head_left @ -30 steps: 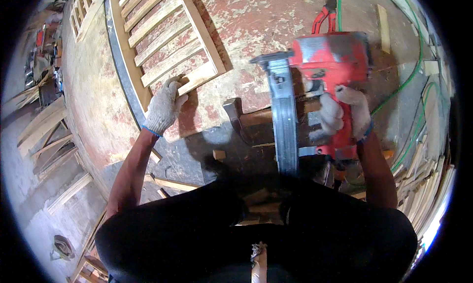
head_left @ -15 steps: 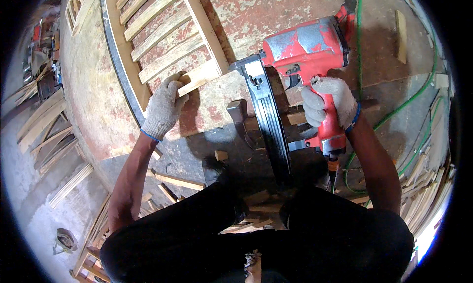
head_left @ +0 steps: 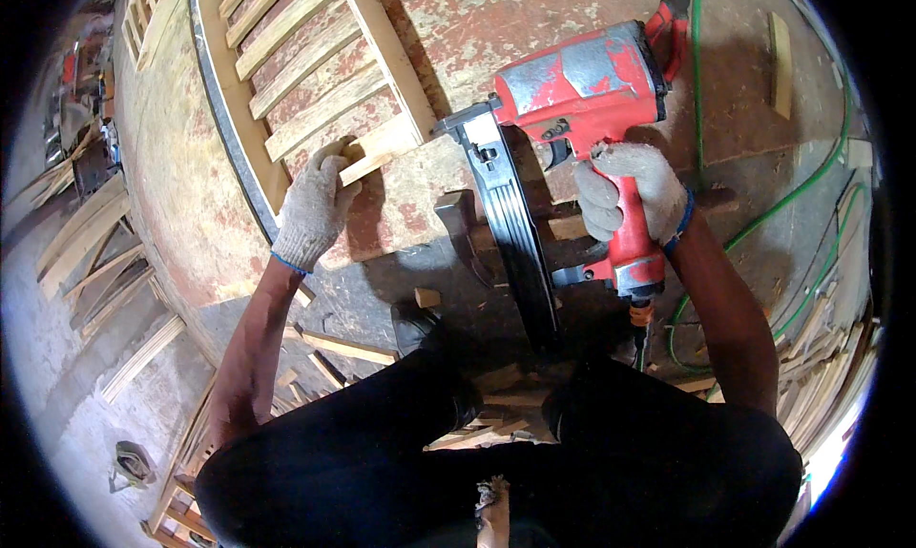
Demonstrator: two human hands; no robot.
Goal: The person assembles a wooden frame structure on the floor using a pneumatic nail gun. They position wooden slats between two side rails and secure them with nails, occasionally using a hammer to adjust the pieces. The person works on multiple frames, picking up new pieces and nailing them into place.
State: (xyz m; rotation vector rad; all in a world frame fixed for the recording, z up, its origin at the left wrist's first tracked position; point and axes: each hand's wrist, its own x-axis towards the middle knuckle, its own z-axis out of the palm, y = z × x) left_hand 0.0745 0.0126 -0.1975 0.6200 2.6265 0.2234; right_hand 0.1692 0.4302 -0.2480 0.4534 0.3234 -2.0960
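In the head view, the person is working at a broad worktop of worn, red-brown flaking paint (head_left: 420,205), both hands wearing knitted grey-white gloves with blue cuffs. The left hand (head_left: 315,209) is closing narrowly on the near end of a pale, ladder-like slatted wooden frame (head_left: 389,66), its thumb and fingers straddling the end slat (head_left: 382,149). That frame is lying on the worktop at the upper left, its slats running between two long rails, with a dark, narrow strip (head_left: 227,133) following its left side. The right hand (head_left: 644,190) is wrapping firmly around the handle of a scuffed red-and-silver pneumatic nail gun (head_left: 582,81), which is hanging tilted, its long black-and-silver magazine (head_left: 510,233) slanting down toward the person's knees. The gun's nose is sitting right by the frame's near right corner; whether it is touching, I cannot tell. Behind the magazine, a steel-headed hammer (head_left: 456,224) is resting, its wooden handle passing partly hidden beneath the gun. Red-handled pliers (head_left: 676,33) are lying just past the gun's rear end, a thin green hose (head_left: 811,179) is curving across the right side, and a short, pale wooden strip (head_left: 780,66) is lying beyond it. A small, pale wooden block (head_left: 426,297) is sitting near the hammer.
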